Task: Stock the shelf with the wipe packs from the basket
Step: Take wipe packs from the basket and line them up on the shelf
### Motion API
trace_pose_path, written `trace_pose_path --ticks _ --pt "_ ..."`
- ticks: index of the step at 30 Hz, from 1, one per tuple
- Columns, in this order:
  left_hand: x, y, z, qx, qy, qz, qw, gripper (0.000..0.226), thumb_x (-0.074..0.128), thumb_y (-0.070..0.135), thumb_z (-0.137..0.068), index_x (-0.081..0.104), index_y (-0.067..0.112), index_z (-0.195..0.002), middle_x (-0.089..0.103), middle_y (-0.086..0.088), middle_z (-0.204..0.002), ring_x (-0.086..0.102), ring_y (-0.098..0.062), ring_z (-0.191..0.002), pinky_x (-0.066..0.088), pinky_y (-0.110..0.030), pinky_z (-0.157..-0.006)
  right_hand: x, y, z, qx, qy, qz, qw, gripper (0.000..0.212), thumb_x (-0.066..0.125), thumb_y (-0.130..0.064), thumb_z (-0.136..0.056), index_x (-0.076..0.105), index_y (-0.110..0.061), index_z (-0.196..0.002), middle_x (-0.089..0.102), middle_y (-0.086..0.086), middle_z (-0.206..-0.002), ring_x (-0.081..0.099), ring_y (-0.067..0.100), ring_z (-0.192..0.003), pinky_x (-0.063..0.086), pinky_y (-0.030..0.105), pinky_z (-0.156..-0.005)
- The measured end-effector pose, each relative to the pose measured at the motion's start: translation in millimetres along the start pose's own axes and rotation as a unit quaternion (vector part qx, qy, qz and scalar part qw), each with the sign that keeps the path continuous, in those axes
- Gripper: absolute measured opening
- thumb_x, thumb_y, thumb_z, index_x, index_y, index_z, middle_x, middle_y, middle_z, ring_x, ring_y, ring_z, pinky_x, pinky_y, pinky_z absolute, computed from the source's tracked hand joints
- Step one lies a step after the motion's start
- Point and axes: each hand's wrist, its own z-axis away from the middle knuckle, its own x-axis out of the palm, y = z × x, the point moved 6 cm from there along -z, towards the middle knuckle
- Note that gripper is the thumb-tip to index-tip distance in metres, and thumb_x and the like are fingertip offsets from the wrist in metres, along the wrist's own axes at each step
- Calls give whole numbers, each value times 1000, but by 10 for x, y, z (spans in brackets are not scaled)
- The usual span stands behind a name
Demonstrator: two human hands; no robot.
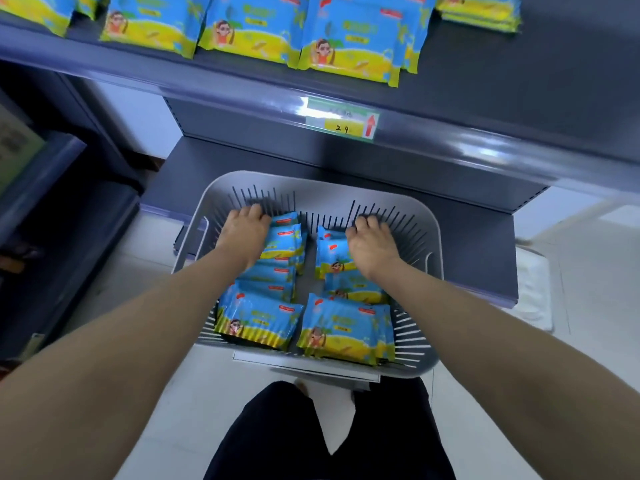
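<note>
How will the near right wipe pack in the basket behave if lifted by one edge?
The near right wipe pack is a soft film pouch, so it probably bends a little. Its glossy wrapper may slip. Being flat, it should not roll.

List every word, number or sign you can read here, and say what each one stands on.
"29": handwritten on the yellow field of the price tag on the shelf edge.
Red arrow pointing up: same price tag, right side.
Green strip on top of the price tag: print too blurred to read.
Print on the shelf wipe packs: too blurred to read.
Red and yellow labels on the basket wipe packs: too blurred to read.
</note>
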Motion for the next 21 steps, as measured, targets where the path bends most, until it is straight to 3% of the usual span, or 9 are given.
trace_pose_path --ticks 4,7,10,13,17,21 --pt "52 51 19 9 -44 -9 999 27 53 18 -87 55 15 -114 57 -6 -118 53 -25 -111 37 -34 -93 -6 17 37 -17 -46 16 999 40 51 -4 -84 46 -9 -124 55 11 -122 45 29 -115 30 43 -98" --pt "-147 38 18 35 -49 29 998 26 53 17 -84 57 16 -110 62 -6 -116 57 -26 -110 39 -32 -90 -240 85 114 -34 -34 -20 999 41 52 -1 -81 47 -10 -121 59 12 -119 53 31 -111 36 41 -95" --pt "-612 18 59 58 -22 93 994 26 56 19 -81 58 13 -106 64 -10 -111 58 -31 -104 40 -33 -87 -730 237 261 -53 14 -39 998 35 50 -5 -82 49 -13 -116 63 11 -113 58 31 -106 42 37 -84" --pt "-1218 -16 136 70 11 162 984 26 60 21 -80 60 12 -105 65 -10 -105 58 -31 -99 35 -30 -76 -1279 563 482 -49 61 -48 996 32 49 -8 -81 52 -16 -112 62 8 -108 54 30 -104 38 37 -81" --pt "-2007 -26 260 96 66 240 964 16 65 22 -78 54 11 -81 57 -6 -76 57 -31 -78 28 -30 -54 -2077 1130 782 -23 92 -72 993 25 51 -14 -83 54 -22 -107 61 4 -106 53 29 -103 37 37 -80" --pt "-2728 29 279 103 151 285 941 20 71 23 -75 56 11 -78 56 -5 -72 50 -27 -67 27 -29 -51 -2734 1723 891 33 144 -110 983 22 53 -12 -80 56 -20 -100 61 5 -97 56 32 -96 37 36 -76"
